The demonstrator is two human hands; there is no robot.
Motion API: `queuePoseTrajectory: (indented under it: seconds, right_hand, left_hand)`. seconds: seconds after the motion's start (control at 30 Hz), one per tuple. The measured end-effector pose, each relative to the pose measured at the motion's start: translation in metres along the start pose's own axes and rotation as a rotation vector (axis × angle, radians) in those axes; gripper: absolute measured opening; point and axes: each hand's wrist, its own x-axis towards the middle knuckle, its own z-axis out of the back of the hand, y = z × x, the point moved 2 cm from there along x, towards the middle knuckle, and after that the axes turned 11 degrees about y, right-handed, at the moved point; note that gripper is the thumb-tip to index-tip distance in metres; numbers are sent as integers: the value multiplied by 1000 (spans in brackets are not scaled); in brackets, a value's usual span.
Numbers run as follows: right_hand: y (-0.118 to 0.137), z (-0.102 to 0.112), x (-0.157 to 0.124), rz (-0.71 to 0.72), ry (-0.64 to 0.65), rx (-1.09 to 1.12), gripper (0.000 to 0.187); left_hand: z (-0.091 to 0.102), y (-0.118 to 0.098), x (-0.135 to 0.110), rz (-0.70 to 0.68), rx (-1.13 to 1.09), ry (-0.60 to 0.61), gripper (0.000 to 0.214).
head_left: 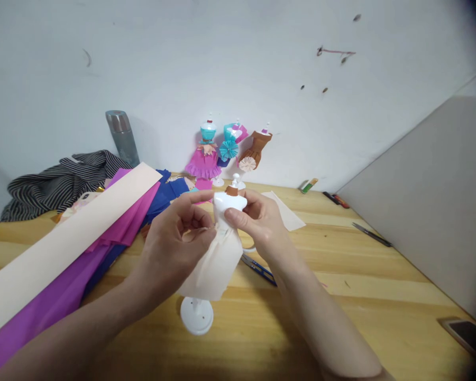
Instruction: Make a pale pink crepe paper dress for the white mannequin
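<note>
A small white dress form (226, 202) with a brown collar is tilted between my hands over the table. Its round white base (197, 316) shows at the lower end of the stand. Cream crepe paper (218, 267) hangs from its waist like a gathered skirt. My left hand (182, 230) pinches the gathered top edge of that paper at the waist, thumb against fingers. My right hand (262, 219) grips the form's torso, with the thumb across its front and the fingers behind it.
Blue-handled thread snips (259, 270) lie just right of the skirt. Crepe paper strips (83, 217) and a striped cloth (63, 182) cover the left side. Dressed mini forms (208, 151) and a flask (122, 138) stand along the wall. A phone (462, 334) and scissors (372, 234) lie right.
</note>
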Motion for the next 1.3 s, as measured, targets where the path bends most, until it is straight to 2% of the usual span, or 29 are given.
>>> queuePoseTrajectory:
  seconds: [0.17, 0.4, 0.57, 0.7, 0.8, 0.9, 1.07, 1.3]
  right_hand:
    - [0, -2, -1, 8, 13, 20, 31]
    - [3, -4, -2, 18, -31, 12, 30]
    - [5, -6, -3, 25, -37, 29, 26]
    - [3, -6, -2, 11, -59, 14, 29]
    - [0, -6, -1, 2, -74, 7, 31]
    - [-2, -6, 0, 2, -67, 15, 32]
    - [-1, -8, 0, 9, -79, 13, 27]
    - [1, -9, 1, 40, -71, 6, 24]
  left_hand:
    - [-1, -5, -5, -17, 53, 52, 37]
    - [-2, -5, -8, -143, 140, 58, 32]
    - [-6, -6, -13, -246, 320, 30, 34]
    - [-7, -4, -14, -288, 464, -53, 29]
    - [-5, -1, -13, -281, 433, -105, 22]
    - [-3, 0, -14, -282, 383, -106, 25]
    - [-4, 0, -16, -323, 420, -39, 34]
    - [-5, 1, -17, -260, 411, 21, 35]
